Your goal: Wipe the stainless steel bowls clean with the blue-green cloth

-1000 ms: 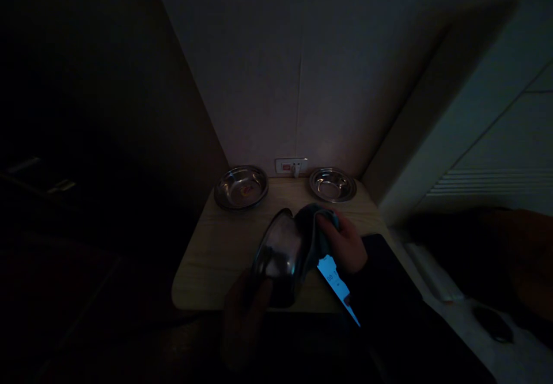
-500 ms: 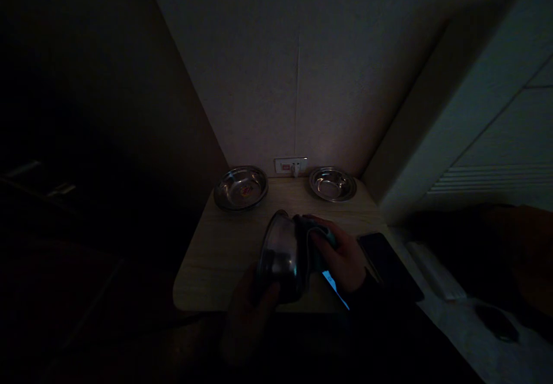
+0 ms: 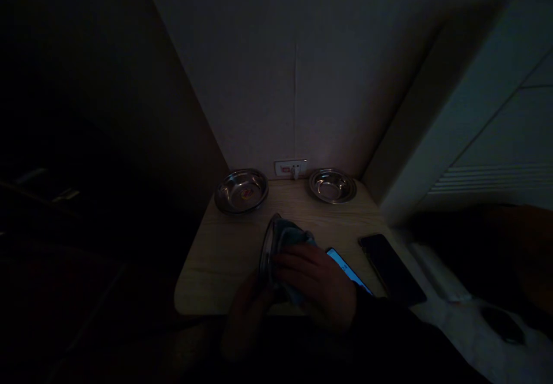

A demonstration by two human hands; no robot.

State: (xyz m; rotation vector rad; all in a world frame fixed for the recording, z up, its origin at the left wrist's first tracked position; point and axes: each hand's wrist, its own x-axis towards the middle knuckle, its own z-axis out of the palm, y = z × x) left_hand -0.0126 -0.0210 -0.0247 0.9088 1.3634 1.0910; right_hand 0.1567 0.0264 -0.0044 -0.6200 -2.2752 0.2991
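A shiny steel bowl (image 3: 266, 247), tipped on its side, is held above the near part of the small wooden table (image 3: 207, 274). Dim light covers my left hand (image 3: 247, 309), which grips the bowl's lower rim. My right hand (image 3: 313, 277) presses a bluish-green cloth (image 3: 290, 234) against the bowl's outside, its fingers bent over the fabric. Most of the bowl's outer wall is hidden behind the cloth and fingers.
Two steel bowls sit at the back: one with a sticker (image 3: 241, 193) at left, a smaller one (image 3: 332, 187) at right. A socket (image 3: 291, 168) is on the wall between them. A lit phone (image 3: 348, 270) and a dark phone (image 3: 391, 269) lie at right.
My right hand with the cloth has moved left and down across the bowl's outside, covering it. More of the lit phone shows now. The bowl stays tilted in my left hand.
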